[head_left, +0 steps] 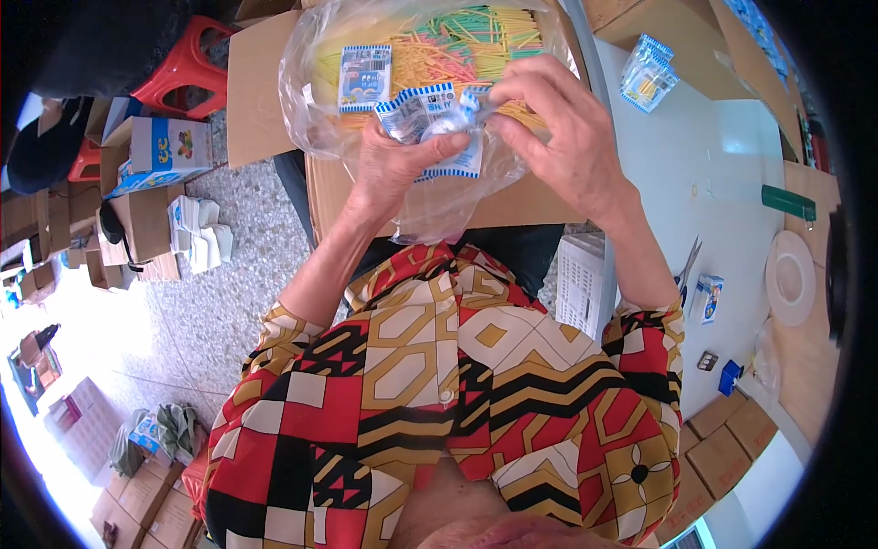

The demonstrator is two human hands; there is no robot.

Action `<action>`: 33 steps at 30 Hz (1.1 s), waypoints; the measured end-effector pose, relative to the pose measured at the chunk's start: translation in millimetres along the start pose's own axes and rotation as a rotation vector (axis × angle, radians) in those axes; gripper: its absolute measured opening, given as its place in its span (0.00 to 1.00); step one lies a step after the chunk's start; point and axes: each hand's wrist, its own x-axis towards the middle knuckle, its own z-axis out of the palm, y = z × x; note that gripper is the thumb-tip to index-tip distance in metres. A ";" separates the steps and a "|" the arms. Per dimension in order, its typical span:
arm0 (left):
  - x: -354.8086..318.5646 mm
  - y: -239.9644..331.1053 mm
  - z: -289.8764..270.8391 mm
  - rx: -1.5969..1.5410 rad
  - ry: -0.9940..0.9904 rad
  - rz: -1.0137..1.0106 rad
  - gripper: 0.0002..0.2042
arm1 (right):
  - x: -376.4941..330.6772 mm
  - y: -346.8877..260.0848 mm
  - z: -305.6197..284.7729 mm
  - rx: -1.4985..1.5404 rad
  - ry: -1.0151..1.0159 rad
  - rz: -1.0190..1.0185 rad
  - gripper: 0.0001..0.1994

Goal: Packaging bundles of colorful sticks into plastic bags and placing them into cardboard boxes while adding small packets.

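Observation:
My left hand [391, 172] is closed around a small blue-and-white plastic packet [428, 117], its thumb lying across the front. Close by on the right, my right hand [574, 137] is bent in a pinch at the packet's crumpled upper corner. Both hands are over an open clear plastic bag [311, 119] that lines a cardboard box [261, 87]. Thin sticks [457, 46] in yellow, pink, orange and green fill the bag. Another blue-striped packet [365, 79] lies on them, left of my hands. My fingers hide part of the held packet.
On the pale table [681, 174] at right are more blue-striped packets [648, 75], a green stapler-like object [788, 202], scissors [688, 270] and a round white ring [791, 278]. A white plastic crate [581, 279] stands below. Red stools [187, 69] and cartons [146, 215] stand left.

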 end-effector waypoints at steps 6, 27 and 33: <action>-1.5 -0.9 -1.7 0.001 0.010 -0.014 0.16 | 2.0 -3.9 1.7 -0.092 0.018 -0.081 0.11; -6.7 -1.5 -7.3 0.104 -0.101 -0.089 0.11 | 5.2 -10.3 1.3 0.112 -0.278 0.052 0.12; -4.6 -6.9 0.0 0.166 0.002 0.081 0.10 | 4.4 -10.8 5.8 -0.109 -0.215 -0.119 0.12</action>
